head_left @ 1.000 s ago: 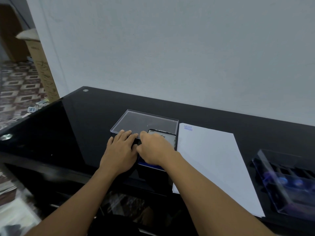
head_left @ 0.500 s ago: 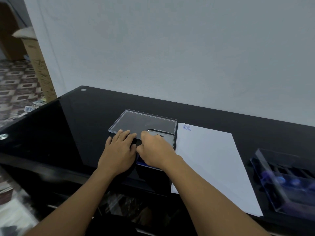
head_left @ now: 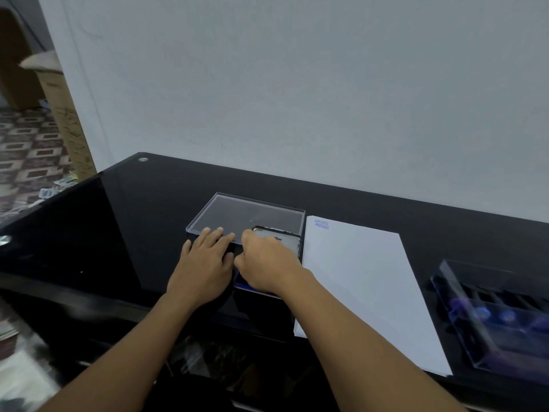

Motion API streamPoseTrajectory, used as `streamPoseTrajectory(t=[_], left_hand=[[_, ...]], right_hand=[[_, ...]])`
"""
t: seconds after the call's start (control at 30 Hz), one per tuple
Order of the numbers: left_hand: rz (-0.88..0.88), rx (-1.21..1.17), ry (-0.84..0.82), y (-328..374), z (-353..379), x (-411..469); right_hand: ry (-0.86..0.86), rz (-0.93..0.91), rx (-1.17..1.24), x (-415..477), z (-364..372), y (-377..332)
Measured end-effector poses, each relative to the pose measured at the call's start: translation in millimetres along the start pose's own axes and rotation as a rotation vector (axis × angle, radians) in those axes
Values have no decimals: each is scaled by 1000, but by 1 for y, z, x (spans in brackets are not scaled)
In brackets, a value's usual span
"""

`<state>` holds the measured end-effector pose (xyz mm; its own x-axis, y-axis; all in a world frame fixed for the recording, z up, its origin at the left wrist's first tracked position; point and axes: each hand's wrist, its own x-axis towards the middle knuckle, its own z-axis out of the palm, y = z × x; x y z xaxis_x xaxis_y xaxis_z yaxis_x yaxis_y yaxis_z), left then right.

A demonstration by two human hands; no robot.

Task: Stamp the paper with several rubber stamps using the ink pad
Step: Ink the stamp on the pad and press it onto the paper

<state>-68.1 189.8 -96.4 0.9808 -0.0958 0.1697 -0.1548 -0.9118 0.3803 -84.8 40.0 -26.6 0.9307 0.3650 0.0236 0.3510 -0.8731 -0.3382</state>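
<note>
Black glass table (head_left: 133, 218), left hand (head_left: 205, 263) flat, fingers straight, touching clear lid (head_left: 252, 212), right hand (head_left: 264, 266) curled on ink pad (head_left: 286, 240), paper (head_left: 362, 278) just beside, stamp tray (head_left: 490, 316) rightward.

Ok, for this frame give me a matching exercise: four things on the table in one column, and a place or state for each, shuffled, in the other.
Things
1. paper
2. clear lid
3. stamp case
4. ink pad

Places or states
A. at the far right of the table
B. partly under the right hand
C. carries blue AMENDED prints in its far left corner
D. lies flat just beyond the left hand

Pairs: 1-C, 2-D, 3-A, 4-B
</note>
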Motion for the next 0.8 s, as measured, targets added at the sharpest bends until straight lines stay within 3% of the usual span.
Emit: streamPoseTrajectory(t=[0.23,0.47,0.8], left_hand=[[-12,-48,11,1,-1,1],[-90,-286,82,4,-10,6],[57,-408,62,68,-35,51]], right_hand=[[71,50,102,-4,4,7],[122,141,313,-10,-29,21],[70,194,209,2,-97,92]])
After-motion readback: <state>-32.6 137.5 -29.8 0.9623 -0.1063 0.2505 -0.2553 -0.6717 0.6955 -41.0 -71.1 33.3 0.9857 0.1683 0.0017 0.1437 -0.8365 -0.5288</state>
